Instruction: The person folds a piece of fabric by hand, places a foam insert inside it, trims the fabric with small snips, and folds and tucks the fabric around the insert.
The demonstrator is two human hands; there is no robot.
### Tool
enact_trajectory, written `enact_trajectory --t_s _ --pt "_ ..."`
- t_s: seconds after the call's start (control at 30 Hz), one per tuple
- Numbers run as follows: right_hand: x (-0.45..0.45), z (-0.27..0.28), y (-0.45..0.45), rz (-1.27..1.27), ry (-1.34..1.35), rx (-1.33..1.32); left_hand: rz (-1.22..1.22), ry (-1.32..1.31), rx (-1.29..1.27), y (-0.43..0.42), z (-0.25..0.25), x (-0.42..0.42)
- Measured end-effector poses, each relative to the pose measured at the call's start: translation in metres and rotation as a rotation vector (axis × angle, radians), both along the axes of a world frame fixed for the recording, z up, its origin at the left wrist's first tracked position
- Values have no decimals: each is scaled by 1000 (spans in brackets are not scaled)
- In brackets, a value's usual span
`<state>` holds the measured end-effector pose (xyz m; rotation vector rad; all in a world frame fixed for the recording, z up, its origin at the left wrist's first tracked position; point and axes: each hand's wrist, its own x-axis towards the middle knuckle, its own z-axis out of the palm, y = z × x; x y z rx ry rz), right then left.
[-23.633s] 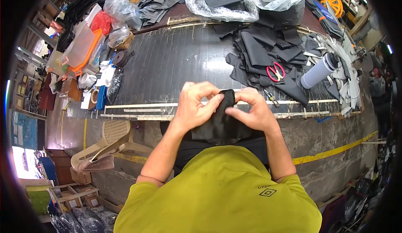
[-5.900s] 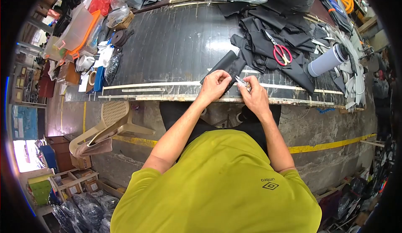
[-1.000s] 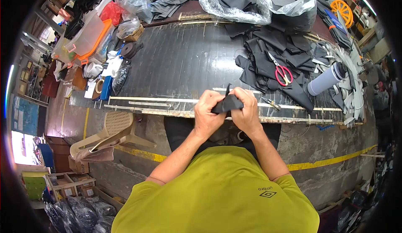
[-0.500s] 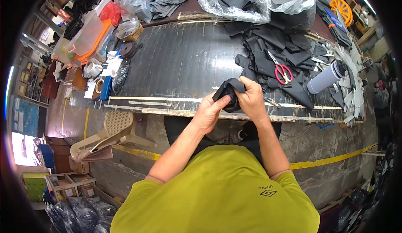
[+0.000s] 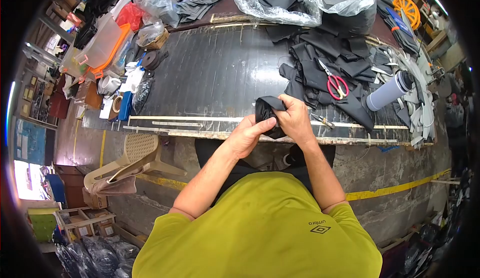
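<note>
A folded piece of black fabric (image 5: 265, 109) is held up between both hands, above the near edge of the table. My left hand (image 5: 246, 137) grips its lower left side, thumb pointing to the right across it. On the other side my right hand (image 5: 296, 119) is closed on the cloth, its fingers curled around the edge. The underside of the piece is hidden by the hands. Just beyond lies a heap of black fabric pieces (image 5: 325, 53), with red-handled scissors (image 5: 337, 86) on top. A small metal tool (image 5: 323, 121), perhaps thread snips, rests right of my right hand.
A grey bottle (image 5: 389, 92) leans right, near grey strips (image 5: 424, 108). Plastic bags (image 5: 279, 0) of dark fabric stand at the back of the black table (image 5: 210, 68). At left are a clear box (image 5: 102, 40), tape rolls and a mug (image 5: 109, 84). A beige chair (image 5: 141, 150) stands below.
The black fabric has been turned and bunched between my hands, and its opening is less visible. Both hands have shifted slightly left and down and come closer together.
</note>
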<state>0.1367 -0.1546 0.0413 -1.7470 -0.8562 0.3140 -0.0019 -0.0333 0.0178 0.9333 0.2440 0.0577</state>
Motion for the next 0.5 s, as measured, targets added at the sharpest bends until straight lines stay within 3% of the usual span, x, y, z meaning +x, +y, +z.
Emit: enact_trajectory --t_s 0.1,0.33,0.43,0.5 --pt "4 -1 0 -2 15 29 48 2 -61 -1 -11 1" --pt "-5 -6 2 137 52 -75 -166 -6 -243 13 -9 -11" --pt "-13 -7 -3 112 -38 -109 -263 50 75 18 -6 -15" --pt "-11 -11 -2 71 -62 -127 -188 111 -1 11 -4 -11"
